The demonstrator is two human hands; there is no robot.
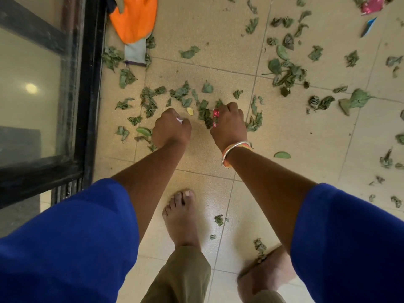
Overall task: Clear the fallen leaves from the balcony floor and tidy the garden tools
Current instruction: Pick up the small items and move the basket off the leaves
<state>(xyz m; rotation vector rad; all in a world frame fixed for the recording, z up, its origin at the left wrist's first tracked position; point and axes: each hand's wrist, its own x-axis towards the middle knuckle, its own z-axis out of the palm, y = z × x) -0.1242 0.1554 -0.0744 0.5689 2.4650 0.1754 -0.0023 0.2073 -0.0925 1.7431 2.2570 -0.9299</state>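
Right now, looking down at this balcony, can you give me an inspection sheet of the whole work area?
Surface: beige tiled floor, strewn with litter.
Job's things: dried green leaves scattered widely; orange glove lying by the door frame.
Clutter: pink wrapper and blue scrap at the far right.
Hands: left hand pinches a white scrap; right hand grips a red wrapper.
Cables: nothing seen.
Surroundings: black-framed glass door on the left; bare feet on the tiles.
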